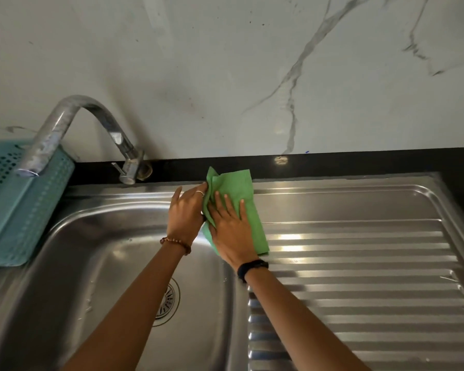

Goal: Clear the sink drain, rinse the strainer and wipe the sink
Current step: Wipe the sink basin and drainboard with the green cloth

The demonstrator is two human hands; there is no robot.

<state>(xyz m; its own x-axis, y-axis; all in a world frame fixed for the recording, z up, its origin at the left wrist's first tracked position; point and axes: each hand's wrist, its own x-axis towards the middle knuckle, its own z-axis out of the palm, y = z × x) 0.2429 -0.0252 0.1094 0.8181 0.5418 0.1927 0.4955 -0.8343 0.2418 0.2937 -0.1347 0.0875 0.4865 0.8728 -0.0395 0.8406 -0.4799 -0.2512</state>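
Observation:
A green cloth (241, 194) lies on the steel ledge between the sink basin (91, 263) and the ribbed drainboard (359, 263). My right hand (229, 228) presses flat on the cloth with fingers spread. My left hand (186, 210) pinches the cloth's left edge near the back rim. The round slotted strainer (168, 301) sits in the drain at the basin's bottom, partly hidden by my left forearm.
A curved chrome tap (73, 127) arches over the basin's back left. A teal perforated plastic basket (19, 204) stands at the left of the sink. A black counter strip (359, 163) and a marble wall run behind.

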